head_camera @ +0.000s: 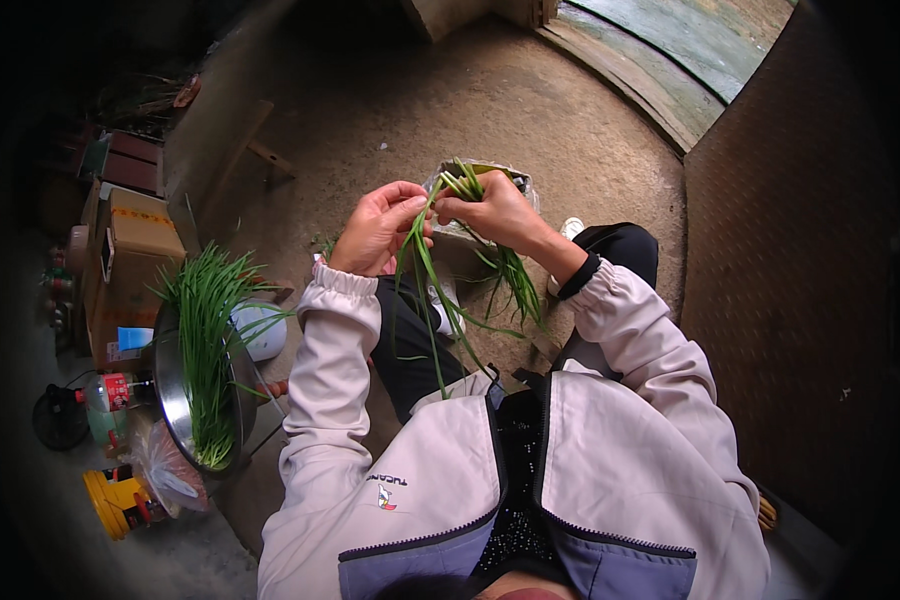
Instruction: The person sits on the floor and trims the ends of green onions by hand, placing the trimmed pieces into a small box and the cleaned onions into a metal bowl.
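Observation:
My right hand (pixel 499 214) grips a small bunch of green chives (pixel 521 285), pale stem ends upward and leaves hanging down. Facing it, my left hand (pixel 382 229) pinches a few chive strands (pixel 424 251) between thumb and fingers. These strands droop toward my lap. Directly below the hands is a container lined with a whitish plastic bag (pixel 534 196), partly hidden by them; its contents are hard to make out. A larger heap of chives (pixel 206 337) lies in a metal basin (pixel 171 401) at my left, with leaf tips spilling over the rim.
Left of the basin are a cardboard box (pixel 146 232), a plastic bottle (pixel 111 401), a yellow-lidded tub (pixel 109 502) and a knotted plastic bag (pixel 169 469). A white round object (pixel 262 337) sits beside the basin. A dark panel (pixel 780 300) borders the right, near an open doorway (pixel 667 52).

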{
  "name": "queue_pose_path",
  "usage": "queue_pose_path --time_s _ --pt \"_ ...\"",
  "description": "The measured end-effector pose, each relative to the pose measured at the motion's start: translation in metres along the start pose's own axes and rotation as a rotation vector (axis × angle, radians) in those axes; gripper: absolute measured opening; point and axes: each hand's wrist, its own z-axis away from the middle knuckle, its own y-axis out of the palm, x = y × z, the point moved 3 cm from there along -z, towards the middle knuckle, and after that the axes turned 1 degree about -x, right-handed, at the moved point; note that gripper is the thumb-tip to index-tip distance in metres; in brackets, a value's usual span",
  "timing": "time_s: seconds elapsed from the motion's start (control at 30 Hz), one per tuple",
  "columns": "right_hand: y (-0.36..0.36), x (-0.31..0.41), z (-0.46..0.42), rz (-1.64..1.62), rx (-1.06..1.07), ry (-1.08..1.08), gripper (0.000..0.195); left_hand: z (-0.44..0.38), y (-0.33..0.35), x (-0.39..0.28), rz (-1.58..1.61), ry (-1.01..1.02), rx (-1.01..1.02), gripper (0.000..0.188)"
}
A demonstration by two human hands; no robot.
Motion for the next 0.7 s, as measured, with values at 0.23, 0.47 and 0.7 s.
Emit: queue_pose_path --time_s 0.23,0.47,0.7 --pt "-0.003 -0.005 0.008 -0.307 0.044 0.297 0.015 -0.003 -0.001 0.004 0.051 -0.046 0.029 0.017" --pt "-0.005 -0.024 0.013 -0.522 0.157 0.377 0.020 -0.002 0.003 0.007 0.062 -0.066 0.035 0.016" --pt "-0.004 -0.025 0.015 -0.643 0.227 0.424 0.022 0.000 0.005 0.007 0.081 -0.082 0.055 0.016"
